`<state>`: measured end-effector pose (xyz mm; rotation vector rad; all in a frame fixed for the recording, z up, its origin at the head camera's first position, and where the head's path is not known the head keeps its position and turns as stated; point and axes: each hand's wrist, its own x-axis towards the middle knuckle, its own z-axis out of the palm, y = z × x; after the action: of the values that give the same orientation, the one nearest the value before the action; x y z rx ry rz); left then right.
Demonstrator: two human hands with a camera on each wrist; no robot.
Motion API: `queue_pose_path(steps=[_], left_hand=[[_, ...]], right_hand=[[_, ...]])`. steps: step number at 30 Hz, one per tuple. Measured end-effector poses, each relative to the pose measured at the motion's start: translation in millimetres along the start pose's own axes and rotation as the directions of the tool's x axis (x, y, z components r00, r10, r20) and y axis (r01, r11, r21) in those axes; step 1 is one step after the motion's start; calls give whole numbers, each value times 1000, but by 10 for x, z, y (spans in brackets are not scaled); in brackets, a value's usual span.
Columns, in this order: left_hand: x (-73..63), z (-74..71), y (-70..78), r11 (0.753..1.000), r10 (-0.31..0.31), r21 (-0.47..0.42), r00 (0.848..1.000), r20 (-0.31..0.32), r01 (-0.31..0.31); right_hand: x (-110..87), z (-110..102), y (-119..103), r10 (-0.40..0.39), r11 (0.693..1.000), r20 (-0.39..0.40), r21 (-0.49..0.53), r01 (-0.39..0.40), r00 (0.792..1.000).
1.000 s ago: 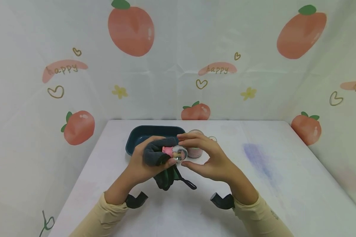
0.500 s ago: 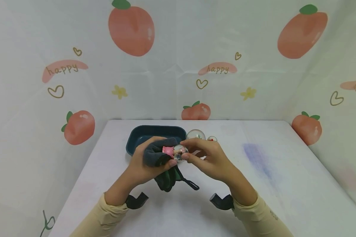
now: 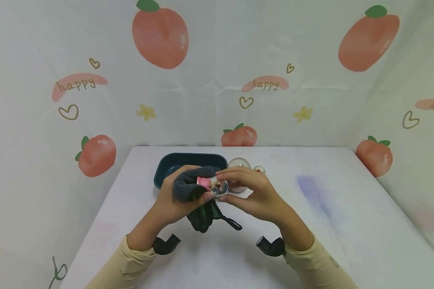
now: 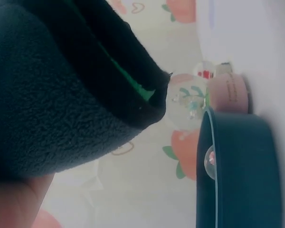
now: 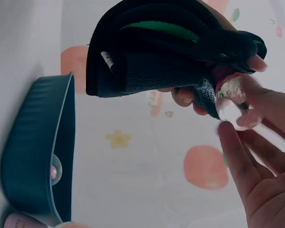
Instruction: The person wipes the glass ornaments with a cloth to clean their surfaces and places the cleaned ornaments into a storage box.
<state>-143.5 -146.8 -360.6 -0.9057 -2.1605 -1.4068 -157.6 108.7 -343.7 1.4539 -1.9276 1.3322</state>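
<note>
The globe [image 3: 218, 187] — a small clear ball on a pink base — is held above the table [image 3: 311, 224], in front of the tray [image 3: 166, 166]. Its axis lies nearly level, base toward 9 o'clock, clear dome toward 3.

The left hand [image 3: 173, 200] curls round a dark cloth [image 3: 188, 188] wrapped about the pink base, thumb pressing from below; the cloth's tail and a black loop hang to the table toward 6 o'clock. The right hand [image 3: 254, 194] pinches the dome between thumb underneath and fingertips [image 3: 224, 175] on top, palm facing the left hand.

At 1 o'clock from the globe stand a larger globe [image 3: 238, 164] and a tiny one [image 3: 258, 169]. The larger one's pink base bears small writing, too blurred to read in the left wrist view. Another small clear ball [image 5: 54, 171] lies inside the tray. The backdrop [image 3: 72, 84] reads "happy" among peaches.
</note>
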Motion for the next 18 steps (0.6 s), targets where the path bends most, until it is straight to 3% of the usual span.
queue_pose_path(steps=[7, 9, 12, 18], left_hand=[[-1, -11, 15, 1000, 10, -4, 1000, 21, -10], [0, -8, 11, 1000, 12, -3, 1000, 16, -12], [2, -3, 9, 1000, 12, -5, 1000, 3, -12], [5, 0, -2, 1000, 6, -26, 1000, -14, -7]], right_hand=[[-18, 9, -40, 202, 975, 43, 82, -205, 979], [-18, 10, -46, 215, 974, 42, 65, -218, 976], [-18, -1, -45, 170, 985, 14, 23, -170, 985], [-1, -13, -14, -5, 1000, 6, -13, 5, 1000]])
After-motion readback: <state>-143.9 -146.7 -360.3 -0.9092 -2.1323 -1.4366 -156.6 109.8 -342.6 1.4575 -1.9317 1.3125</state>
